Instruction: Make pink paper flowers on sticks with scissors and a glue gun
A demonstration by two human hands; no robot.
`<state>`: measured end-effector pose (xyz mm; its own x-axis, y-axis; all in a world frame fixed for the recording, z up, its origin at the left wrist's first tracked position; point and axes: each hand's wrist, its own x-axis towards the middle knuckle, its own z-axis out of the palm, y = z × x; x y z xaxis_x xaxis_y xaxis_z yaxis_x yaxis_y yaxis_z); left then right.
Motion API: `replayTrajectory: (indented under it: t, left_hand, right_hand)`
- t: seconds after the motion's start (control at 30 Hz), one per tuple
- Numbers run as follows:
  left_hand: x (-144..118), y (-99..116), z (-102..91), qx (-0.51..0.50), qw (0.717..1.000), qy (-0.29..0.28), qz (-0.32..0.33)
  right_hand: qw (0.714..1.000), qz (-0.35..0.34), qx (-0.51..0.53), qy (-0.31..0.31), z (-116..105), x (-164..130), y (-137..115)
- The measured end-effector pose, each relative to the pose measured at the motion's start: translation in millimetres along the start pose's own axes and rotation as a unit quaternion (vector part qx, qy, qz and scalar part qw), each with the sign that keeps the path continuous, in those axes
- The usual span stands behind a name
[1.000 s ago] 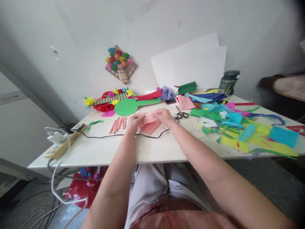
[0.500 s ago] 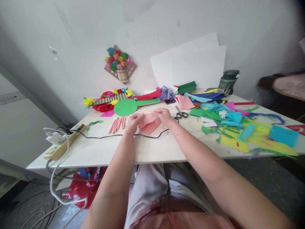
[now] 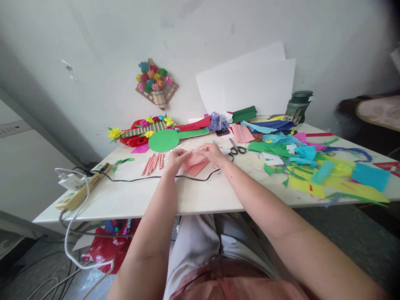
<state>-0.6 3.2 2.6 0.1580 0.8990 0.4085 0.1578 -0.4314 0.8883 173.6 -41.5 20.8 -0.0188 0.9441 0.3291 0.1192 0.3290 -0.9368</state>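
Observation:
My left hand (image 3: pixel 177 160) and my right hand (image 3: pixel 213 153) pinch opposite ends of a piece of pink crepe paper (image 3: pixel 194 157), close above the table. Something thin and white runs along its top edge between my fingers, too small to name. Beneath it lies a darker salmon-pink sheet (image 3: pixel 197 167). Several rolled pink paper tubes (image 3: pixel 152 163) lie left of my left hand. Black-handled scissors (image 3: pixel 237 149) rest to the right of my right hand. Behind my hands lies a flat green round shape (image 3: pixel 163 141) with a long green strip.
A black cable (image 3: pixel 146 178) crosses the table (image 3: pixel 109 204) in front of my hands, from a power strip (image 3: pixel 84 191) at left. Colored paper scraps (image 3: pixel 308 183) cover the right side. A dark green bottle (image 3: pixel 298 107) stands behind them; flower decorations (image 3: pixel 159 125) lie along the wall.
My hands have come slightly closer together on the pink crepe paper. Less of its top edge shows between them, and the fingers of my right hand have shifted.

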Motion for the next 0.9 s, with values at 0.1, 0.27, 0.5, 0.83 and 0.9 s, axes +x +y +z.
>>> replayTrajectory:
  t: [0.1, 0.27, 0.5, 0.83, 0.9]
  left_hand:
    - [-0.2, 0.3, 1.6, -0.011, 1.000, 0.010, -0.012]
    - [2.2, -3.5, 0.1, -0.046, 0.998, 0.043, -0.016]
    - [5.4, -10.5, -2.6, -0.075, 0.995, 0.060, -0.014]
    - [2.3, -5.6, 0.1, -0.068, 0.997, 0.044, -0.016]
    - [1.5, -3.6, 1.0, -0.078, 0.996, 0.038, -0.020]
  right_hand:
    - [1.000, -0.012, 0.003, 0.007, 0.7, 3.9, 5.9]
    - [0.996, -0.074, 0.012, 0.046, 0.0, 9.7, 12.1]
    - [0.996, -0.085, 0.034, 0.011, -0.9, 12.0, 14.7]
    - [0.985, -0.143, -0.088, 0.030, 1.6, 13.0, 17.8]
    - [0.982, -0.149, -0.116, 0.026, 0.6, 14.2, 18.6]
